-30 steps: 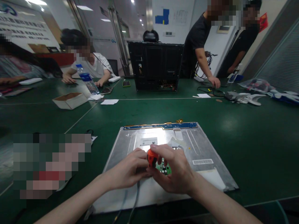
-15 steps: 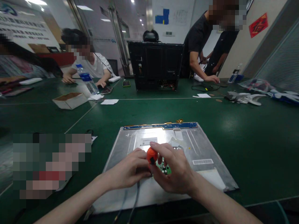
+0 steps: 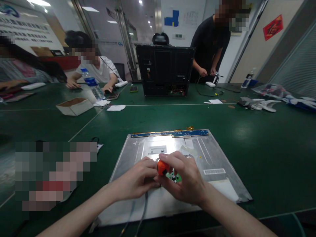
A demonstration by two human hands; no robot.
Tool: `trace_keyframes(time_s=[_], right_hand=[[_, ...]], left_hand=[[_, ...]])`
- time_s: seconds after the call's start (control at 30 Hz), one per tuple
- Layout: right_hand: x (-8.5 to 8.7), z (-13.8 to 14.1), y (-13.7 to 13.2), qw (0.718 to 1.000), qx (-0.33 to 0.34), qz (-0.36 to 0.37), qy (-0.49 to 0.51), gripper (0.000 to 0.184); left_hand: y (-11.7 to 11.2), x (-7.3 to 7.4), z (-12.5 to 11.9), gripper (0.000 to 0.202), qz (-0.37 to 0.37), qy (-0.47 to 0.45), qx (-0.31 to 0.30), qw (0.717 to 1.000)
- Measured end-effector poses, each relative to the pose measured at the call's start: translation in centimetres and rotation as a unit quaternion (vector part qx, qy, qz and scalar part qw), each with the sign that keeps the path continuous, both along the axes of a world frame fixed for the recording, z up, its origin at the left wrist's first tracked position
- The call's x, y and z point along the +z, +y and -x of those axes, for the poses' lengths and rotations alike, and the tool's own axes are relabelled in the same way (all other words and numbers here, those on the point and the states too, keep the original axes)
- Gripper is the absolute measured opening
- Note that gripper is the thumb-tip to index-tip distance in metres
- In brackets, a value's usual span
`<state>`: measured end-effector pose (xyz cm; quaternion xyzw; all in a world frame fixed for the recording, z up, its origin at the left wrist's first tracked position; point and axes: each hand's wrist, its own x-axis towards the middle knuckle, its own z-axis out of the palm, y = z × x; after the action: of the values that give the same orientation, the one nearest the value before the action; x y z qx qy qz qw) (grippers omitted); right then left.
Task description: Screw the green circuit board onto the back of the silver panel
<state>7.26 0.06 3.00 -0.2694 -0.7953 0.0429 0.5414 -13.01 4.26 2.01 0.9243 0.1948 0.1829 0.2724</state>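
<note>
Between the thumb and fingers of my right hand is an orange-handled screwdriver, seen nearly end-on from above; its shaft and tip are hidden. My left hand is close beside it, fingers curled together over the work. Whatever they pinch is hidden. Under both hands lies a metal-backed display panel, flat on the table. A small green circuit board on it shows partly between my hands. A blue circuit strip runs along the panel's far edge, and a dark cable trails from my left hand toward me.
On the green table stands a black monitor casing at the far side. To the left are an open box and a water bottle. White and grey parts lie at right. Other people work around the table.
The screwdriver's handle has shifted slightly right and turned, with my right fingers now further over it. My left hand stays in place. A person across the table has drawn a hand back from the tabletop.
</note>
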Motion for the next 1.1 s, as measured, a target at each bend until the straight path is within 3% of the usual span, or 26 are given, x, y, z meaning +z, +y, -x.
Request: trace_keyframes(time_s=[0.27, 0.73, 1.1], right_hand=[[0.11, -0.01, -0.16, 1.000, -0.002, -0.026, -0.009, 0.056], [-0.20, 0.08, 0.04, 1.000, -0.004, -0.018, -0.001, 0.040], [0.08, 0.14, -0.19, 0.999, 0.011, -0.029, 0.011, 0.053]], left_hand=[[-0.09, 0.04, 0.08, 0.011, 0.018, -0.009, -0.007, 1.000], [0.23, -0.23, 0.15, 0.007, 0.011, 0.008, -0.005, 1.000], [0.21, -0.03, 0.03, 0.011, 0.032, 0.002, -0.016, 0.999]])
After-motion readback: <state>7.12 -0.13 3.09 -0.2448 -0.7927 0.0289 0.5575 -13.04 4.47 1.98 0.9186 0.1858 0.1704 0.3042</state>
